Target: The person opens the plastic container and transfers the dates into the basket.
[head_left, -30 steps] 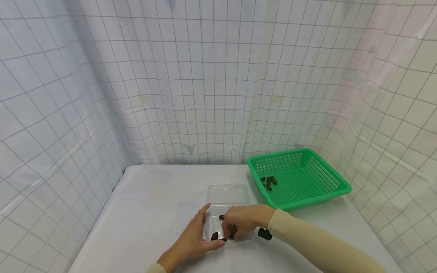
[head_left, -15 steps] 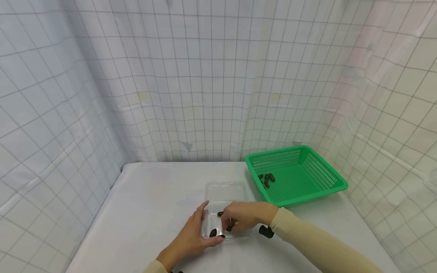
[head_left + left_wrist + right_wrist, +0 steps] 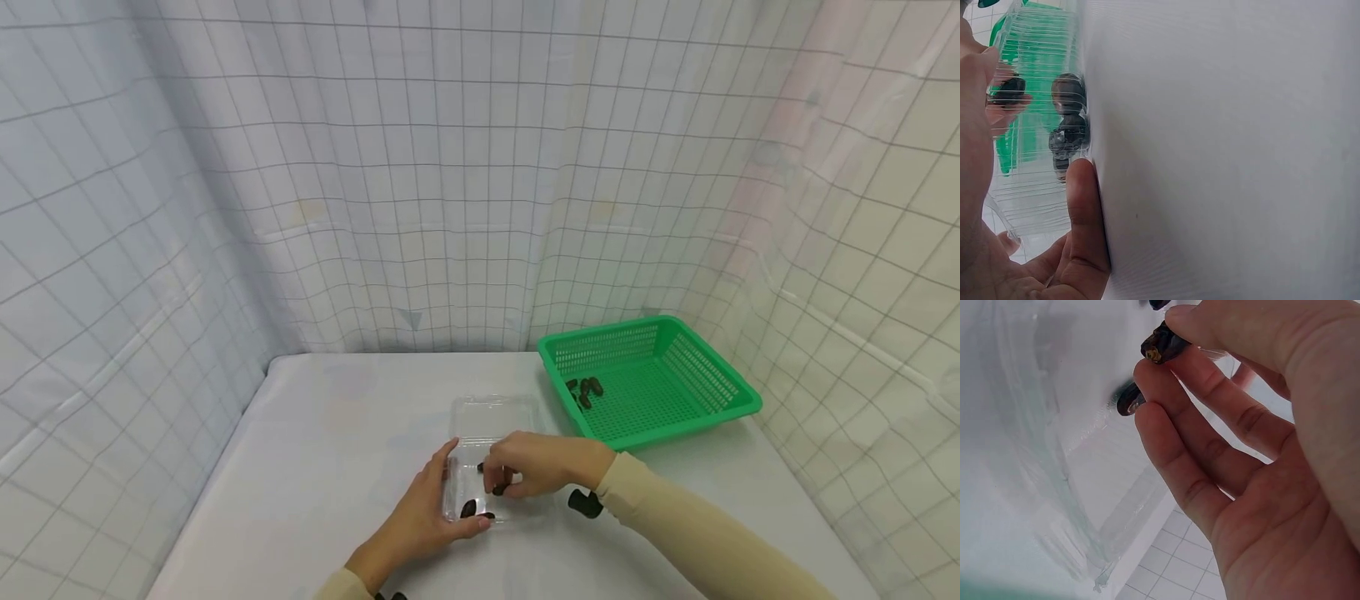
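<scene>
Right hand (image 3: 532,463) pinches a dark date (image 3: 1165,345) at its fingertips (image 3: 1155,376), left hand (image 3: 423,514) spread against the clear container (image 3: 462,483)

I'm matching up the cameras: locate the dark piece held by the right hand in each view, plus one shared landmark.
Head: dark piece at lower middle, in the right hand.
Left wrist: dark piece at upper left.
Right wrist: dark piece at top centre.
Shared landmark: the clear box.
</scene>
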Motion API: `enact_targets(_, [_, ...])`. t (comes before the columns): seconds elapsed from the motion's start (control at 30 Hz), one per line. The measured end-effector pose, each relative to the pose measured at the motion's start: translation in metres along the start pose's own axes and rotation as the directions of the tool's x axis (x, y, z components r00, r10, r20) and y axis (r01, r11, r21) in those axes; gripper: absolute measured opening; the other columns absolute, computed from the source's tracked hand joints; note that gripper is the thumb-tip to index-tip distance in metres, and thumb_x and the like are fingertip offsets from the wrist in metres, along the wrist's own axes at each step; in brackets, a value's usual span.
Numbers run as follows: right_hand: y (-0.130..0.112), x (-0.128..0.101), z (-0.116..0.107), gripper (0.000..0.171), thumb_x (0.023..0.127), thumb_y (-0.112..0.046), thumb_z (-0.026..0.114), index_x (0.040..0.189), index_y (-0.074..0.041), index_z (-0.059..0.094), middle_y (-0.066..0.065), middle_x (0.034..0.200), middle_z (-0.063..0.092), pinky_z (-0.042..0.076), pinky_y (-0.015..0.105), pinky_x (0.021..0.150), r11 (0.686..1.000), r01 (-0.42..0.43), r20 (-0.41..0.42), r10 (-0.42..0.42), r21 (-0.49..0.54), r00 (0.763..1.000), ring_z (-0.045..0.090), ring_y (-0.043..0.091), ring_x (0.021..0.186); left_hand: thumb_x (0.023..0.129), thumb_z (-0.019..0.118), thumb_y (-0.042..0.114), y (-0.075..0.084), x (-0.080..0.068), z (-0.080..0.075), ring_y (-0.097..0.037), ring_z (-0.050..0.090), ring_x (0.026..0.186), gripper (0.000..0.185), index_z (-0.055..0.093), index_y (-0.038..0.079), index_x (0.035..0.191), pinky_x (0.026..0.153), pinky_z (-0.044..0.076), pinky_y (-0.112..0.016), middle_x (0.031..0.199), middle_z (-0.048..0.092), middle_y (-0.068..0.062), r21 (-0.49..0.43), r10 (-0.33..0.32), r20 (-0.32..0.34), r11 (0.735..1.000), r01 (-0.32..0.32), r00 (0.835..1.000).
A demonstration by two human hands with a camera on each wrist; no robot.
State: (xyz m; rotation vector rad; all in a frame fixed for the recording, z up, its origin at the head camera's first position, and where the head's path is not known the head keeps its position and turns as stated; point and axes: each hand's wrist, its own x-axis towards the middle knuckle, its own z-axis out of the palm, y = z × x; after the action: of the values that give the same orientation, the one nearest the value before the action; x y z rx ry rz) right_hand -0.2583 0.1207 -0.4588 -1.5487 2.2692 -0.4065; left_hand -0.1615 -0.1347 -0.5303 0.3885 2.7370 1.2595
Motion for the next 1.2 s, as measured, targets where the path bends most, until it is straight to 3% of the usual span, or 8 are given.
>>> enact_targets(0.23, [0.003, -0.008, -0.005, 0.019, 0.103, -0.002, 0.086, 0.120, -0.012, 0.083, -0.005, 0.114, 0.081, 0.060, 0.017, 0.095, 1.000, -0.003, -0.031, 0.004, 0.019, 1.000, 0.071, -0.006, 0.100, 0.085, 0.101, 0.064, 0.000, 0.001, 0.002, -0.043, 0.060, 0.154, 0.136, 0.023, 0.018, 0.186, 0.122, 0.052, -0.070, 0.172, 0.056, -0.025, 0.012, -0.041, -0.012, 0.999, 0.041, 0.999])
enact_targets(0.63, [0.010, -0.021, -0.016, 0.018, 0.104, -0.005, 0.085, 0.121, -0.011, 0.082, -0.007, 0.110, 0.081, 0.060, 0.018, 0.093, 1.000, -0.002, -0.070, 0.003, 0.025, 0.998, 0.069, -0.005, 0.097, 0.086, 0.101, 0.063, 0.004, 0.001, 0.001, -0.044, 0.061, 0.152, 0.135, 0.023, 0.018, 0.185, 0.120, 0.053, -0.071, 0.169, 0.057, -0.025, 0.013, -0.053, 0.000, 0.998, 0.053, 0.999])
enact_targets(0.97, [0.015, -0.040, -0.028, 0.017, 0.105, -0.001, 0.083, 0.119, -0.011, 0.080, -0.002, 0.115, 0.083, 0.068, 0.033, 0.100, 0.996, -0.008, -0.134, 0.019, 0.085, 0.991, 0.072, -0.003, 0.102, 0.084, 0.102, 0.062, 0.001, 0.004, 0.003, -0.042, 0.061, 0.151, 0.136, 0.023, 0.016, 0.185, 0.121, 0.052, -0.069, 0.165, 0.060, -0.024, 0.007, -0.039, -0.014, 0.999, 0.039, 0.999])
enact_targets(1.2, [0.019, -0.053, -0.040, 0.019, 0.106, -0.003, 0.084, 0.117, -0.017, 0.079, -0.003, 0.114, 0.083, 0.064, 0.025, 0.098, 0.996, -0.029, -0.201, 0.045, 0.083, 0.979, 0.071, -0.002, 0.102, 0.084, 0.102, 0.060, 0.002, 0.003, 0.003, -0.042, 0.063, 0.148, 0.135, 0.024, 0.013, 0.184, 0.118, 0.054, -0.069, 0.164, 0.061, -0.024, 0.006, -0.021, -0.017, 1.000, 0.021, 1.000])
